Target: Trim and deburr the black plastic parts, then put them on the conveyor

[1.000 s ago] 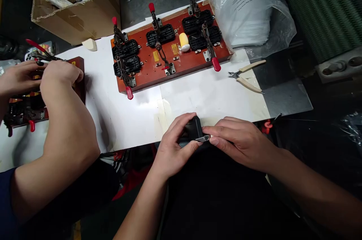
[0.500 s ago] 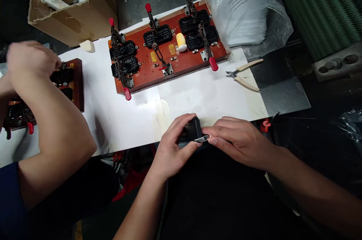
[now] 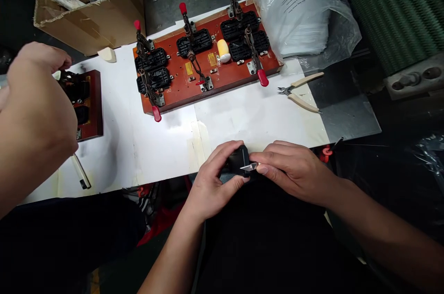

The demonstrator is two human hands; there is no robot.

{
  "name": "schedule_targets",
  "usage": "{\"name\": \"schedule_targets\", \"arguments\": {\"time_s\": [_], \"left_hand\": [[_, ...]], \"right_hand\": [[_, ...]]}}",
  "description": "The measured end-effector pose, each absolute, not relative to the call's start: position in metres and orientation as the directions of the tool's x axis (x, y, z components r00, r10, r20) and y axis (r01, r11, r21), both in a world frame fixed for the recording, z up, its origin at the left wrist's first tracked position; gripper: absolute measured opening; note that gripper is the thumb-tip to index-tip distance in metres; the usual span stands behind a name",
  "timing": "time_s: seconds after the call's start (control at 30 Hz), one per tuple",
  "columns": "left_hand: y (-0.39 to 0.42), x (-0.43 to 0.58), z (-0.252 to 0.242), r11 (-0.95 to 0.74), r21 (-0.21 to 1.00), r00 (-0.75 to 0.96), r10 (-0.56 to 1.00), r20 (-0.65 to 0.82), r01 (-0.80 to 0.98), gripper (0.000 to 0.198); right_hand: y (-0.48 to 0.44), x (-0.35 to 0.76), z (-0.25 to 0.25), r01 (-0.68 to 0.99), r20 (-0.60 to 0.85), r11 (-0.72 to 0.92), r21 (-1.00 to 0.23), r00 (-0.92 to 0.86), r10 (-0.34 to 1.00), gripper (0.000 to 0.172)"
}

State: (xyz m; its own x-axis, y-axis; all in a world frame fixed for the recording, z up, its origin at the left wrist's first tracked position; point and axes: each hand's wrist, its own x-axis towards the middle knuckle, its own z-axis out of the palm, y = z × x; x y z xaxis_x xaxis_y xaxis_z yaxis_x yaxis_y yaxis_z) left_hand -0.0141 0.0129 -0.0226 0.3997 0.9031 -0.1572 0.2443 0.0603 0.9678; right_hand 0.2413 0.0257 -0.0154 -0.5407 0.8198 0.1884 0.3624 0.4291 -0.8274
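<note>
My left hand (image 3: 217,183) is closed around a small black plastic part (image 3: 238,159), thumb below and fingers over the top, just off the table's front edge. In my right hand (image 3: 294,171) a craft knife (image 3: 250,167) is pinched between thumb and fingers. Its short pointed blade lies against the right-hand edge of the black part; most of the handle is hidden in my palm. Beyond my hands a red-brown fixture board (image 3: 173,95) carries several black plastic parts (image 3: 194,43) under toggle clamps with red handles (image 3: 262,77).
Wire cutters (image 3: 300,93) with cream handles lie on the white-covered table (image 3: 166,150). A plastic bag (image 3: 305,16) of white sheets stands behind. At left are a cardboard box (image 3: 86,26), a second fixture (image 3: 95,104), a pen-like tool (image 3: 81,171) and a co-worker's arm (image 3: 38,118).
The knife blade has shifted slightly up along the black part's edge and its flat side shows more. The co-worker's arm has moved left and nearer, uncovering the pen-like tool.
</note>
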Motion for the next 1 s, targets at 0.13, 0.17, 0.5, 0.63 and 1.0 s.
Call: {"name": "schedule_targets", "arguments": {"time_s": [0.13, 0.17, 0.5, 0.63, 1.0], "left_hand": [[0.009, -0.012, -0.023, 0.066, 0.973, 0.417, 0.895, -0.156, 0.222, 0.066], [0.009, -0.012, -0.023, 0.070, 0.973, 0.417, 0.895, -0.158, 0.219, 0.066], [0.005, -0.002, -0.010, 0.071, 0.990, 0.517, 0.847, -0.125, 0.123, 0.071], [0.006, -0.002, -0.012, 0.106, 0.988, 0.498, 0.854, -0.150, 0.116, 0.069], [0.002, -0.003, -0.016, 0.147, 0.979, 0.471, 0.860, -0.196, 0.139, 0.069]], "right_hand": [[0.027, 0.245, -0.015, 0.402, 0.169, 0.410, -0.819, -0.514, 0.841, 0.027], [0.028, 0.245, -0.015, 0.400, 0.168, 0.412, -0.819, -0.518, 0.838, 0.027], [0.041, 0.257, -0.018, 0.555, 0.013, 0.154, -0.817, -0.249, 0.968, 0.030], [0.034, 0.253, -0.003, 0.394, -0.192, -0.061, -0.917, -0.304, 0.933, 0.031], [0.023, 0.237, -0.008, 0.220, -0.187, -0.158, -0.963, -0.119, 0.975, 0.014]]}}
